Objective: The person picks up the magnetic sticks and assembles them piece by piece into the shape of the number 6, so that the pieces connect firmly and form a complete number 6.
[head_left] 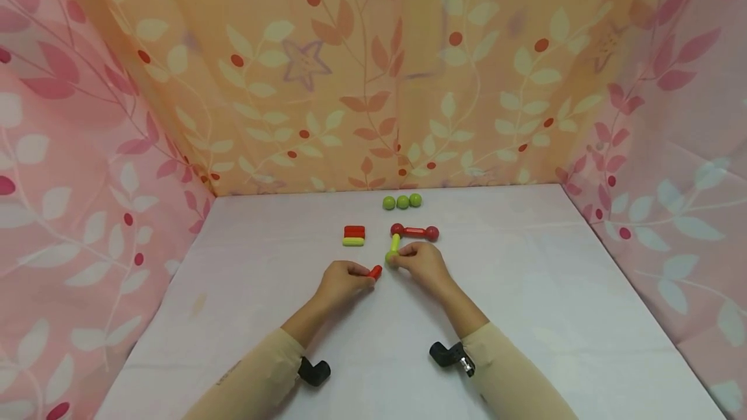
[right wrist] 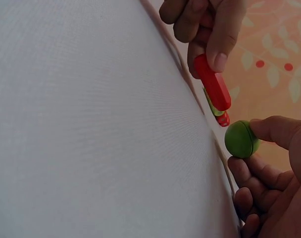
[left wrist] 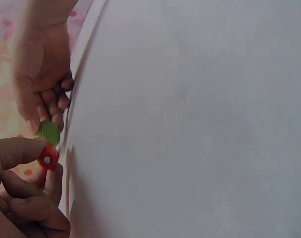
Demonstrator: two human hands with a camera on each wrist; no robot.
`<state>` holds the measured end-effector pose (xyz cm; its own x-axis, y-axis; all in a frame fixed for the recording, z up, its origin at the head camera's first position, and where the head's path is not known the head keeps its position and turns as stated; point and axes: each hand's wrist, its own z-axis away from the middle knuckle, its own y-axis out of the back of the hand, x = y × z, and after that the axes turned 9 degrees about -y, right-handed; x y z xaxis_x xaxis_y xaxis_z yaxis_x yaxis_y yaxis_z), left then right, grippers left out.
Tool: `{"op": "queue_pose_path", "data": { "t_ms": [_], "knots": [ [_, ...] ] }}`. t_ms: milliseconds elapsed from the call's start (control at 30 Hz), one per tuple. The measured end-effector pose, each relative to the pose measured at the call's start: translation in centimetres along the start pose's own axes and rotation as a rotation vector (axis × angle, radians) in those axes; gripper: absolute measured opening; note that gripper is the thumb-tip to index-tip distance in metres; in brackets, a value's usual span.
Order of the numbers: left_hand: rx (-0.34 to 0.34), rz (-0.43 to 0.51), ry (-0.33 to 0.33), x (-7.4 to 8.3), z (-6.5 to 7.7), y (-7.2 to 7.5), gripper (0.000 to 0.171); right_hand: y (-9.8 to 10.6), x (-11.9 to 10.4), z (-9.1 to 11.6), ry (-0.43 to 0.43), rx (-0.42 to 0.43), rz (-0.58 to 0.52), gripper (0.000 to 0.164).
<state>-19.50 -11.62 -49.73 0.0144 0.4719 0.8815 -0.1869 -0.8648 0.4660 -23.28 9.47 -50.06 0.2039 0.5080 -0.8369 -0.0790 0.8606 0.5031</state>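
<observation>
My left hand [head_left: 344,280] pinches a short red magnetic stick [right wrist: 215,84] between thumb and fingertips; its end with a pale round dot shows in the left wrist view. My right hand [head_left: 428,268] pinches a green ball [right wrist: 241,139]. That ball sits on the near end of a yellow-green stick [head_left: 395,242]. At its far end the stick meets a dark red ball [head_left: 397,230], which is joined by a red stick [head_left: 415,233] to a second dark red ball [head_left: 432,233]. The left hand's red stick points toward the green ball, a small gap apart.
Two red sticks [head_left: 354,231] and a yellow-green stick [head_left: 353,242] lie side by side left of the joined pieces. Several green balls [head_left: 403,201] stand in a row farther back. The white-covered table [head_left: 262,232] ends at a patterned curtain [head_left: 362,115].
</observation>
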Motion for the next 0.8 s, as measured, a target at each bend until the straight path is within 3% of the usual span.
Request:
{"op": "queue_pose_path", "data": {
  "t_ms": [400, 800],
  "knots": [
    [0.02, 0.043, -0.011, 0.8, -0.1, -1.7, 0.023, -0.1, 0.0, 0.0, 0.002, -0.001, 0.001, 0.024],
    [0.0, 0.061, 0.029, 1.5, -0.4, -2.2, 0.022, -0.3, 0.0, -0.1, -0.009, 0.032, 0.019, 0.024]
  ]
}}
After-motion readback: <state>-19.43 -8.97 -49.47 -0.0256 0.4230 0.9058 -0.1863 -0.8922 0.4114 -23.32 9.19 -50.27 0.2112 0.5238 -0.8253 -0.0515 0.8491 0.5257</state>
